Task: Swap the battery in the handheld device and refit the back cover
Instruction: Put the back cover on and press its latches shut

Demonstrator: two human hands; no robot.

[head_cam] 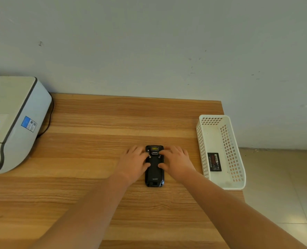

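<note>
My left hand (135, 161) and right hand (174, 161) press flat, ungripping, on the handheld device (154, 169) lying face-down mid-table (95, 177). Uneven pressure could leave its back cover (154, 165) unlatched.

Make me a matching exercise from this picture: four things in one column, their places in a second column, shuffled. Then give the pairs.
Things
1. device
2. battery
3. basket
4. printer

Places
A. at the table's left edge, by the wall
B. lying inside the basket
C. at the table's right edge
D. face down mid-table, between the left hand and right hand

Pairs: 1-D, 2-B, 3-C, 4-A
</note>
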